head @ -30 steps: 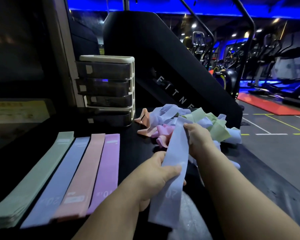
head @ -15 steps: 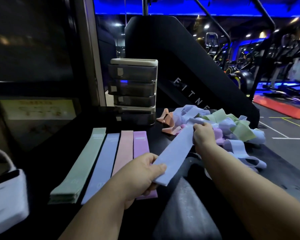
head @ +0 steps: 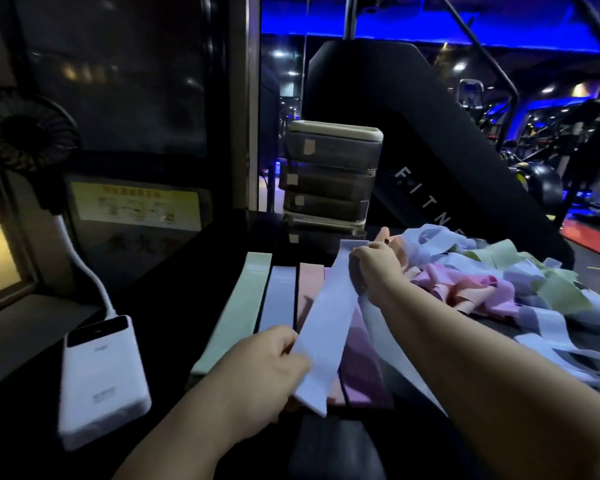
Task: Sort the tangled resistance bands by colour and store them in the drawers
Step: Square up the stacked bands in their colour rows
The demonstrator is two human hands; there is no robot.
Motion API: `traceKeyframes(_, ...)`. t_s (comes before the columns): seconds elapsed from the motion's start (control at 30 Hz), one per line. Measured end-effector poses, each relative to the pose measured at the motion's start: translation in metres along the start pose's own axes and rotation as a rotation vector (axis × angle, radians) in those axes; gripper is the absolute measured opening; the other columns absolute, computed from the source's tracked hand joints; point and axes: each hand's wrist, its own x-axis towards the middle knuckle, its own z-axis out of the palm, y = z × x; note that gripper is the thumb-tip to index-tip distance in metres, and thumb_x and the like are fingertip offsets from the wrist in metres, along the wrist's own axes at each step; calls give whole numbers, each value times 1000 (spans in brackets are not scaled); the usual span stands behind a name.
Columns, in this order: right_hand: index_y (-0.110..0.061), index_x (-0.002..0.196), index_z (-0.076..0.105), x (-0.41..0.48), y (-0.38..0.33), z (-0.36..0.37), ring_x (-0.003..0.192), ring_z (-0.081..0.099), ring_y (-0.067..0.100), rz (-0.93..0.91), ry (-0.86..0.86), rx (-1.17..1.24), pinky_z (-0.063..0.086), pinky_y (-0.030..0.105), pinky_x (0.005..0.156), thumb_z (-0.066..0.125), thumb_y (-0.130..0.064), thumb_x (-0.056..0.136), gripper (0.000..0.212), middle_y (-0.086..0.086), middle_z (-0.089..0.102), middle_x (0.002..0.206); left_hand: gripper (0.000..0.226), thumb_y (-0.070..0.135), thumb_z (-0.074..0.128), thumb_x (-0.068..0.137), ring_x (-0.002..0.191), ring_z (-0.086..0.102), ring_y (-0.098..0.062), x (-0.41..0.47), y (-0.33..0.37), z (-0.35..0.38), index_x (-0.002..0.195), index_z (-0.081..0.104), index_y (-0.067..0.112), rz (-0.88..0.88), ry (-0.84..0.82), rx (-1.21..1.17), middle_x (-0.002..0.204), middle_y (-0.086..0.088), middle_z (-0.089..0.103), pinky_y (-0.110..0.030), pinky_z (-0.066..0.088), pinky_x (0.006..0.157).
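— Where's the laid blue strip?

— Just left of your fingers. Your left hand pinches the near end of the blue band; your right hand grips the far end. The band runs away from you, nearly parallel to the strip.

blue band covers most of purple strip & part of pink strip. left grip: fingers tucked under band, not seen. drawers: fronts dark, contents can't tell. yellow label txt too blurred to read. tangled pile runs off right edge; both forearms cut at bottom.
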Motion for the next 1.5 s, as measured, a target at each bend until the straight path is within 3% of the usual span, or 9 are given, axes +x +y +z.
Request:
traceKeyframes(0.1, -10, 67, 57, 6, -5, 22, 54, 50, 22, 17, -71, -65, 36, 23, 53, 61, -6, 72, 7, 4, 53, 48, 13, 21, 47, 93, 57, 48, -12, -2, -10, -11, 90, 60, 18, 28, 16, 21, 67, 5, 56, -26, 39, 56)
traceKeyframes(0.2, -15, 65, 52, 17, -4, 39, 48, 45, 16, 11, -171, -91, 33, 20, 43, 65, -1, 81, 24, 2, 49, 52, 12, 23, 46, 92, 60, 46, -13, -3, -18, -17, 91, 57, 20, 46, 42, 95, 70, 4, 54, -32, 42, 61)
traceKeyframes(0.43, -16, 73, 59, 34, -1, 65, 69, 60, 25, 19, -255, -135, 51, 27, 56, 80, -1, 73, 25, 12, 58, 76, 13, 36, 56, 90, 87, 59, -5, -2, -26, -28, 88, 64, 25, 87, 160, 294, 93, 7, 58, -27, 49, 85)
traceKeyframes(0.57, -17, 66, 55, 32, -6, 72, 44, 44, 13, -59, -245, -307, 33, 17, 38, 75, -6, 78, 26, 3, 52, 58, 17, 37, 60, 88, 72, 59, -7, -2, -25, -32, 90, 65, 21, 106, 146, 252, 79, 6, 65, -23, 48, 72)
traceKeyframes(0.73, -17, 70, 59, 33, -6, 80, 45, 47, 11, -98, -233, -401, 29, 14, 32, 76, -12, 77, 20, 1, 57, 60, 15, 42, 65, 84, 63, 55, 3, -2, -23, -33, 94, 56, 34, 50, 172, 160, 74, 15, 63, -14, 41, 62)
traceKeyframes(1.13, -16, 82, 67, 35, 3, 97, 53, 51, 14, -124, -238, -556, 43, 19, 47, 81, -19, 73, 17, 0, 57, 63, 24, 47, 56, 87, 80, 59, -6, -3, -21, -29, 84, 41, 28, -20, 259, 431, 85, 9, 60, -26, 51, 75)
traceKeyframes(1.3, -19, 69, 59, 38, 9, 98, 57, 51, 11, -101, -238, -677, 38, 21, 51, 79, -27, 71, 21, -4, 58, 65, 27, 49, 55, 86, 84, 59, -11, -1, -23, -25, 84, 40, 27, -52, 280, 529, 83, 8, 60, -28, 51, 75)
traceKeyframes(1.4, -29, 69, 59, 41, 14, 101, 77, 62, 18, -64, -204, -713, 51, 28, 75, 76, -47, 57, 28, -4, 67, 81, 28, 51, 55, 86, 86, 59, -12, 3, -27, -21, 86, 41, 26, -60, 274, 575, 85, 8, 58, -29, 50, 76)
traceKeyframes(1.5, -37, 69, 57, 42, 18, 104, 94, 61, 24, -52, -178, -767, 45, 34, 88, 71, -56, 51, 29, -5, 67, 93, 27, 50, 55, 88, 89, 58, -13, 3, -27, -21, 88, 42, 26, -36, 329, 580, 89, 10, 58, -28, 48, 76)
